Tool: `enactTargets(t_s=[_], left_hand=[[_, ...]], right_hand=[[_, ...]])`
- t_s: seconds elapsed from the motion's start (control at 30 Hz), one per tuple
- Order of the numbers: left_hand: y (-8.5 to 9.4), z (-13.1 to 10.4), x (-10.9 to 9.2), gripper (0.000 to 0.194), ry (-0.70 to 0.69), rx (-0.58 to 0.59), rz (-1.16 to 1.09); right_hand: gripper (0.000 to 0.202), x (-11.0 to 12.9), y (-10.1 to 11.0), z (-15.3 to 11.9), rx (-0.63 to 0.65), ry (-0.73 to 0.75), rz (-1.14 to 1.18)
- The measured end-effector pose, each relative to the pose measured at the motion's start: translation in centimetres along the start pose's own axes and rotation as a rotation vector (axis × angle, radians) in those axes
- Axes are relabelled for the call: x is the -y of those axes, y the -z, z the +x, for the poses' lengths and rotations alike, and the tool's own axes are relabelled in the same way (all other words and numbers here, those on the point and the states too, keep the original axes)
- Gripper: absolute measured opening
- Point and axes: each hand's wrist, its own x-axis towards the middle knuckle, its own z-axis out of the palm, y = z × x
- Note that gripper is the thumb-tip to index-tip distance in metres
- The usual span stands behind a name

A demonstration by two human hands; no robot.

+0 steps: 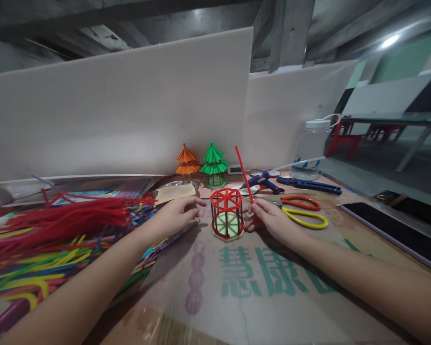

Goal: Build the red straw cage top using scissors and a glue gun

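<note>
A small round cage-like frame of red and dark red pipe cleaners (227,211) stands upright on a pale green base at the middle of the table. Between the thumb and fingers of my right hand (267,218) is a red pipe cleaner (244,173), pointing up and leaning left. The lower fingers of that hand are close to the frame's right side; whether they touch it I cannot tell. My left hand (179,215) hovers left of the frame, fingers apart, holding nothing.
Left lies a heap of coloured pipe cleaners (68,215). Behind stand an orange pagoda (187,160), a green pagoda (214,165) and a blue glue gun (260,181). Rightward are scissors (305,218), dark blue pliers-like tool (309,185), a phone (391,235) and a plastic bottle (307,148).
</note>
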Motion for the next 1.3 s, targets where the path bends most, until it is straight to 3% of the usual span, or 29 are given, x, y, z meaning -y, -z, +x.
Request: enactTargets(t_s=[0.17, 0.43, 0.6, 0.77, 0.93, 1.1, 1.2, 1.3], left_hand=[[0.0, 0.1, 0.0, 0.037, 0.045, 0.096, -0.087], [0.0, 0.1, 0.1, 0.035, 0.012, -0.027, -0.028], [-0.2, -0.2, -0.8, 0.032, -0.02, -0.032, -0.028], [-0.7, -0.3, -0.8, 0.026, -0.09, 0.054, -0.001], [-1.0, -0.2, -0.8, 0.03, -0.07, 0.094, 0.008], [-1.9, -0.5, -1.7, 0.037, -0.095, 0.246, -0.072], [-2.5, -0.6, -1.9, 0.031, -0.135, 0.227, -0.082], [-2.8, -0.5, -1.5, 0.028, -0.089, 0.222, -0.086]], right_hand=[[0.032, 0.8, -0.3, -0.4, 0.066, -0.042, 0.061], [0.041, 1.5, -0.6, -1.0, 0.141, -0.05, 0.023], [0.042, 2.2, -1.0, -1.9, 0.169, -0.117, -0.116], [0.037, 2.1, -1.0, -1.7, 0.014, -0.014, -0.134], [0.034, 2.3, -0.1, -0.7, -0.181, 0.139, -0.439], [0.037, 2.3, 0.1, -0.5, -0.173, 0.128, -0.519], [0.034, 2.0, 0.5, -0.2, -0.141, 0.1, -0.552], [0.032, 1.8, 1.2, 0.3, -0.131, 0.129, -0.598]])
